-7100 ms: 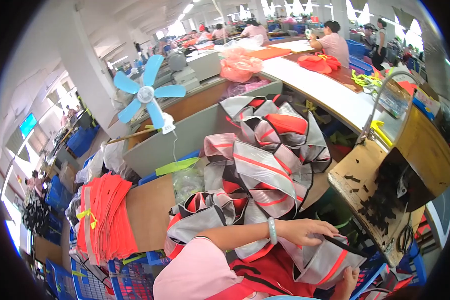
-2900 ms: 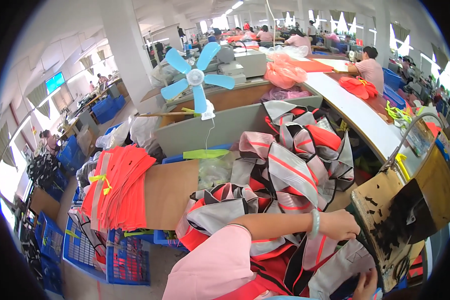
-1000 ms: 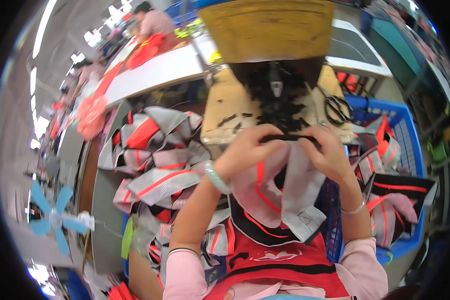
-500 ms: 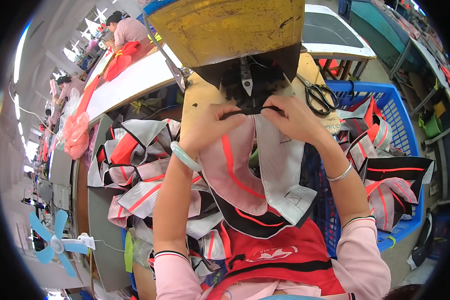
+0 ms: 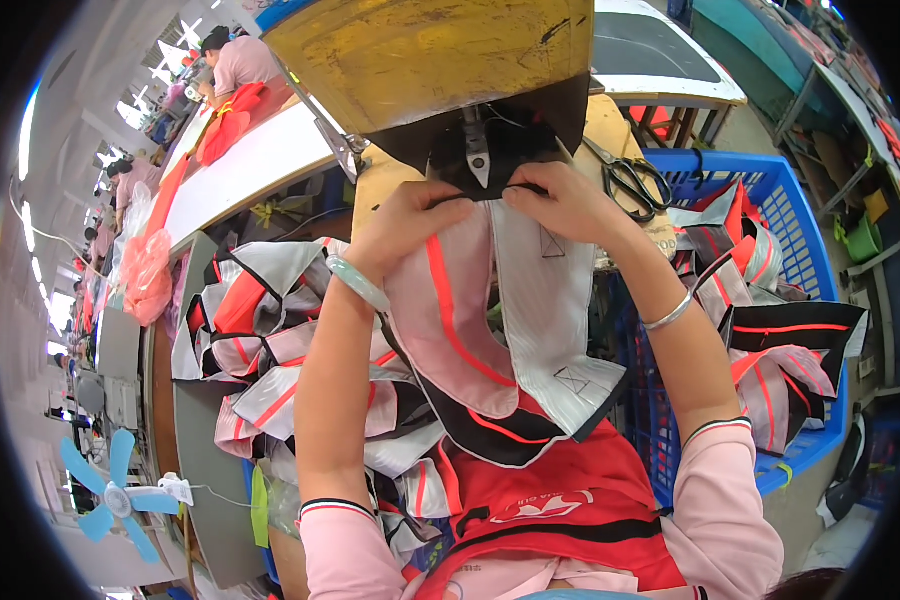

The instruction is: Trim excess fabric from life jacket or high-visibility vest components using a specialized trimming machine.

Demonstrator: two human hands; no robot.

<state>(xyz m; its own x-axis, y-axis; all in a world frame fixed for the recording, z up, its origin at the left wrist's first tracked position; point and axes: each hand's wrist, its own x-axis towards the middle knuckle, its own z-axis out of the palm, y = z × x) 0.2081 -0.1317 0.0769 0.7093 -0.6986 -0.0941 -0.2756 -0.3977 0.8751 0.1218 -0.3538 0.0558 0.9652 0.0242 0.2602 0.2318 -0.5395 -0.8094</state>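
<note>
Both hands, left hand [image 5: 415,222] and right hand [image 5: 560,205], have moved up and now pinch the grey-and-orange fabric piece [image 5: 500,310] right under the sewing machine [image 5: 490,150], so stitching looks about ready.

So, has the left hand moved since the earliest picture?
Yes. The left hand went from the fabric pile up to the sewing machine.

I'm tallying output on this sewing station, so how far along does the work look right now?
Done, it seems: several folded grey-and-red pieces lie in the blue basket on the person's right. In hand: the left hand and right hand press the top edge of one grey fabric piece under the sewing machine's needle. Left: a large heap of similar pieces waits on the left.
</note>
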